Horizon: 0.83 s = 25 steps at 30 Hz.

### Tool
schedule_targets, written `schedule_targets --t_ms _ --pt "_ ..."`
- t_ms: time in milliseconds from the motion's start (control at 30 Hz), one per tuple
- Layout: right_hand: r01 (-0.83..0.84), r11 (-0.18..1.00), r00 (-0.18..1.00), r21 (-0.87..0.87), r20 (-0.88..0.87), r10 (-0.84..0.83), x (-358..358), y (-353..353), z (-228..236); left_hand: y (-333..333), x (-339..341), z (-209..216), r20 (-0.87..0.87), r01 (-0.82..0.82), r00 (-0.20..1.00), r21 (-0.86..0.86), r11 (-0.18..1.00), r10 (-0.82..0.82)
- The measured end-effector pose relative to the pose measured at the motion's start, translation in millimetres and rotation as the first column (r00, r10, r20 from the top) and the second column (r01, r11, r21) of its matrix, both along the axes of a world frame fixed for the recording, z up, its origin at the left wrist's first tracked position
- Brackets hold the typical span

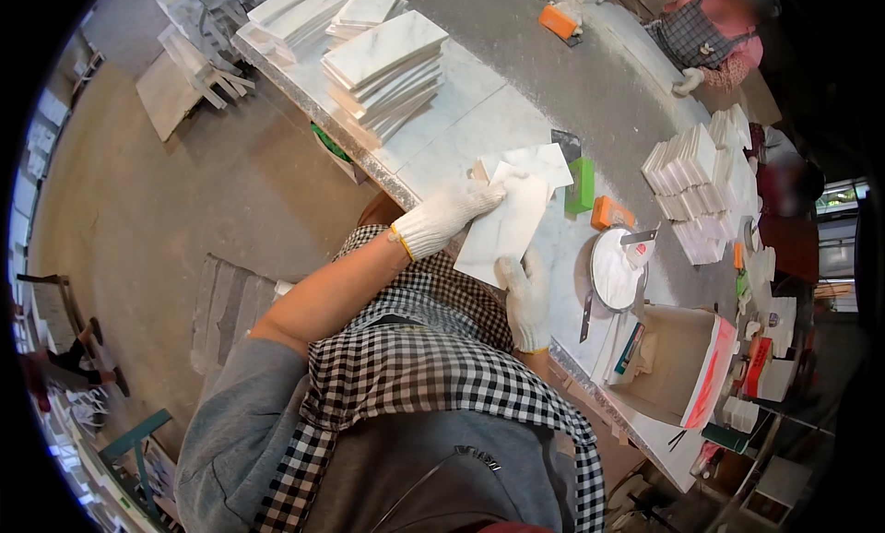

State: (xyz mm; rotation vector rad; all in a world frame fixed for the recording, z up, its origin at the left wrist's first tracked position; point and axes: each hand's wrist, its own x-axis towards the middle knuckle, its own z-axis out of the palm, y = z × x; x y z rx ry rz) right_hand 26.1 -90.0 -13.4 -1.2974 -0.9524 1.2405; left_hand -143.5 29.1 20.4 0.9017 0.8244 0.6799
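Both my hands wear white knit gloves with yellow cuffs. My left hand (450, 218) is closed on the upper left edge of a white marble tile (507, 227). At the tile's lower right corner, my right hand (526, 301) grips it too, its thumb by the near edge. The tile is tilted at the table's front edge, close to my apron. Just beyond it lies another marble tile (546, 162) with grey veins. To the right stand a green block (580, 185) and an orange block (610, 212).
A round bowl (610, 279) of white paste with a scraper sits right, beside an open cardboard box (678, 344). Tile stacks (383, 67) rise at the far left, another tile stack (687, 183) at the right. A co-worker (705, 30) in gloves works across the table.
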Motion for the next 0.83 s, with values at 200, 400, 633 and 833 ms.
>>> schedule_targets --t_ms 200,400,633,833 --pt "-0.041 0.997 0.993 0.065 0.110 0.033 19.7 3.4 -26.5 2.8 20.7 -44.6 0.347 -0.070 0.913 -0.391 0.918 0.217" --pt "0.084 0.996 0.977 0.034 0.192 -0.089 6.9 4.1 -27.0 1.8 15.7 -39.8 0.314 -0.127 0.910 -0.413 0.902 0.272" --pt "-0.007 1.000 0.996 -0.025 -0.085 0.005 10.2 4.2 -29.3 7.6 13.7 -37.4 0.273 -0.144 0.920 -0.434 0.889 0.282" --pt "-0.001 0.998 0.997 -0.057 -0.077 -0.004 8.2 5.3 -28.1 9.5 13.4 -44.0 0.272 -0.164 0.915 -0.423 0.891 0.298"
